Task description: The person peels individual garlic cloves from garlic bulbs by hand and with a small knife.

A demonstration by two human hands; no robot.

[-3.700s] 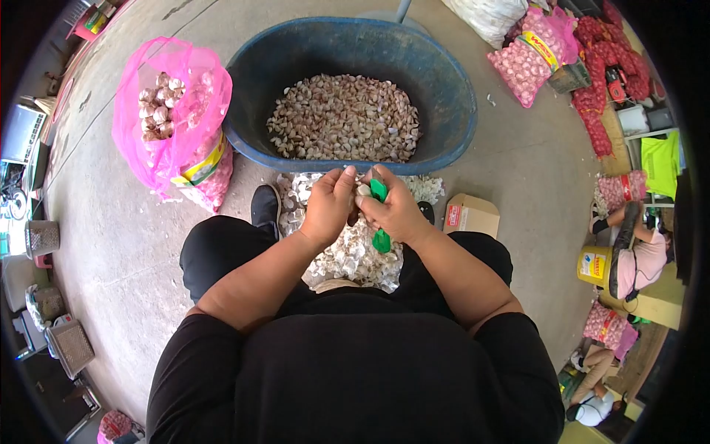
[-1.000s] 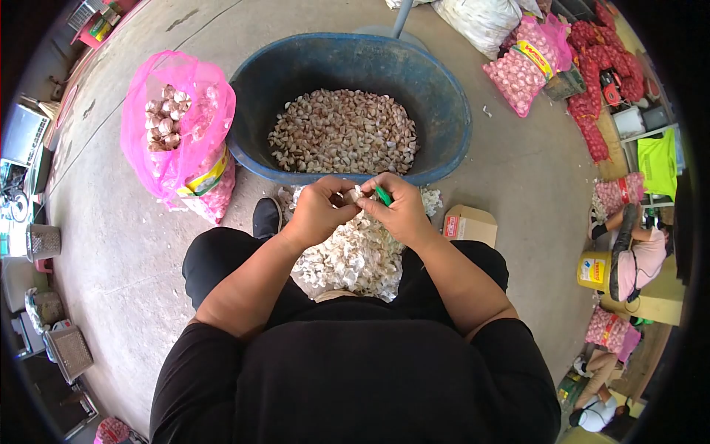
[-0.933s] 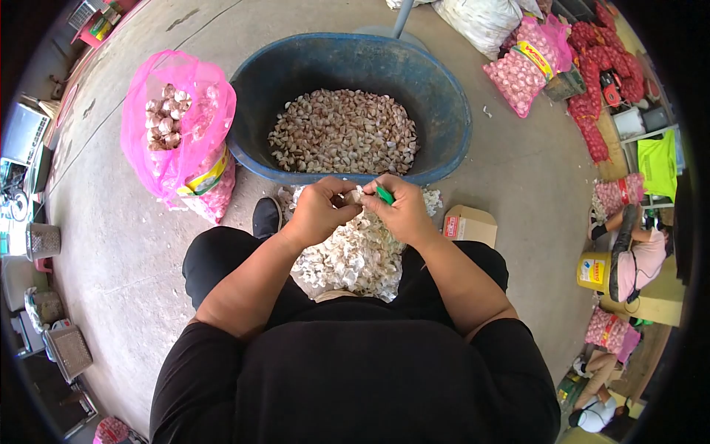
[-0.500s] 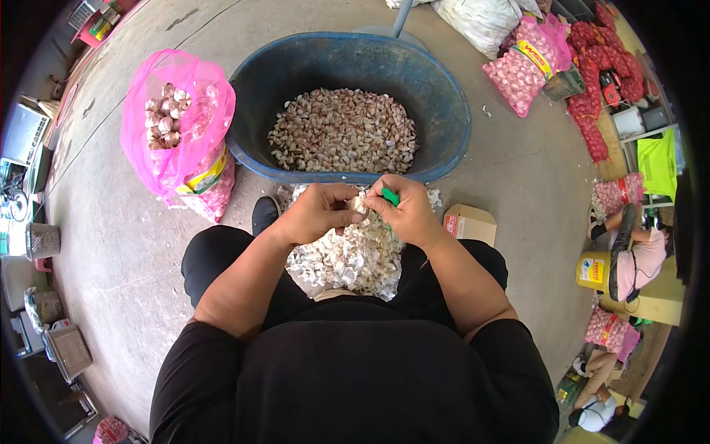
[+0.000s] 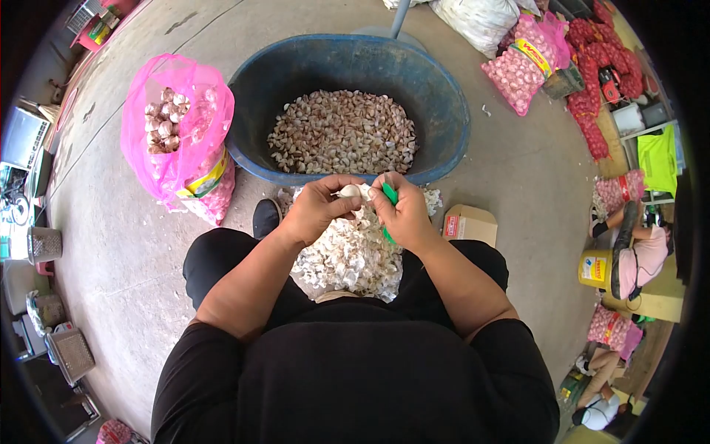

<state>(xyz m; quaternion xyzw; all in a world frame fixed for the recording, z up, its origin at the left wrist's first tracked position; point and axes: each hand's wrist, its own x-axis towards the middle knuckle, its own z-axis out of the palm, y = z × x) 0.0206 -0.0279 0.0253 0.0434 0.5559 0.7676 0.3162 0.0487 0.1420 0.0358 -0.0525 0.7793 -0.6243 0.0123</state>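
Just in front of the blue tub's near rim, my left hand pinches a pale piece of garlic. My right hand is closed round a small tool with a green handle, its fingertips close to the garlic. Below both hands lies a heap of white garlic skins between my legs. The blue tub holds a broad layer of loose garlic cloves. Left of the tub stands an open pink mesh bag with whole garlic bulbs inside.
A cardboard box lies right of the skins. Filled mesh sacks and a white sack are at the upper right. Along the right edge, a person in pink sits by a yellow bucket, another person below. Baskets stand left.
Both hands have shifted slightly, and a smooth clove now shows at my left fingertips. The green handle sits more upright in my right hand.
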